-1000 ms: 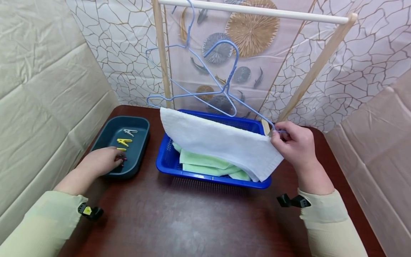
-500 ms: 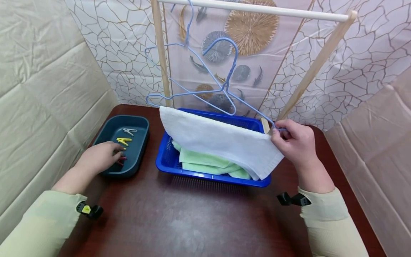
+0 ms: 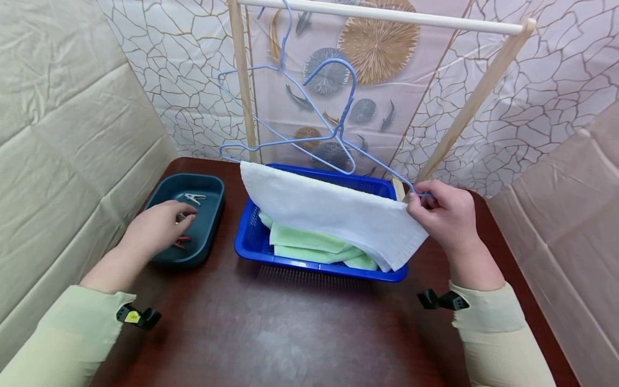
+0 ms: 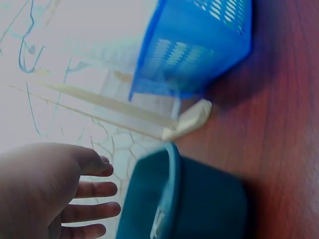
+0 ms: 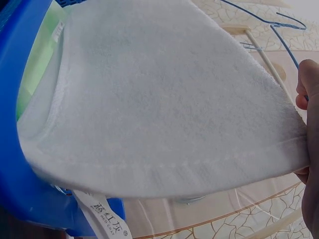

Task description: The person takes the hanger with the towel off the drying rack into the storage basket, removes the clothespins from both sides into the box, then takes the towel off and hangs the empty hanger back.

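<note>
My right hand (image 3: 447, 212) pinches the right end of a blue wire clothes hanger (image 3: 374, 158), close to the corner of a white towel (image 3: 329, 201). The towel is draped on the hanger's lower bar and hangs over a blue basket (image 3: 245, 236). My left hand (image 3: 155, 231) is over a dark teal tray (image 3: 220, 215), with no clothespin visible between its fingers. In the left wrist view its fingers (image 4: 94, 211) are loosely extended beside the tray wall. A grey clothespin (image 3: 195, 199) and a red clothespin (image 3: 181, 242) lie in the tray; my hand covers the part between them.
Folded light green towels (image 3: 309, 242) lie in the basket. Behind it stands a wooden rack with a white rod (image 3: 387, 13), from which a second blue hanger (image 3: 309, 99) hangs at the left. Fabric walls (image 3: 72, 107) close in the table (image 3: 290, 333) on the sides and back.
My left hand has shifted up and slightly right over the tray, uncovering the red clothespin and covering the yellow ones. The right hand, hanger and white towel stay nearly still.
</note>
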Demonstrator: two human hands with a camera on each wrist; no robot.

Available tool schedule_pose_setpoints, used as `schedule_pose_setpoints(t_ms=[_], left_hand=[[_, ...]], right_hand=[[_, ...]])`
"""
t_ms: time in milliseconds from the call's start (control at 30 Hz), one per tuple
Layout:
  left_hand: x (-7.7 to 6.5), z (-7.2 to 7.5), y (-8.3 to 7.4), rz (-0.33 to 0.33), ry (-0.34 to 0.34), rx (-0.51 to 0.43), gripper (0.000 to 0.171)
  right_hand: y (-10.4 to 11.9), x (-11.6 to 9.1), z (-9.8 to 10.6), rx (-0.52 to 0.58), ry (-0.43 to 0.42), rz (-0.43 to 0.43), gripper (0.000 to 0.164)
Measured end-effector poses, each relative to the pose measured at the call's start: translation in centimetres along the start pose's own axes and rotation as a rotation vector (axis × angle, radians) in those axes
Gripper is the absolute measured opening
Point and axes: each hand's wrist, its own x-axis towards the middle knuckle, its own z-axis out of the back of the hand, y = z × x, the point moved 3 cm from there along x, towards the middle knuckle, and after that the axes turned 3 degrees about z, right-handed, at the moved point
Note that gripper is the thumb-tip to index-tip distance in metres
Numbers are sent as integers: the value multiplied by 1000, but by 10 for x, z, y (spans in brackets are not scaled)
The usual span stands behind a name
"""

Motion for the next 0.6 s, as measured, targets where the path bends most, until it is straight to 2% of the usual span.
schedule_pose_setpoints(t_ms=[167,333,467,600], left_hand=[[-2,11,-19,23,-38,-89,41],[-3,15,-39,67,-54,-178,51],[-1,16,-53,89,-109,-241,48],[2,17,-66,70,-188,-304,45]], right_hand=[[0,1,1,-13,-1,-4,18],[1,2,2,-14,2,1,18],[2,2,3,-10,-1,8,18],[2,2,4,-14,-5,10,19]])
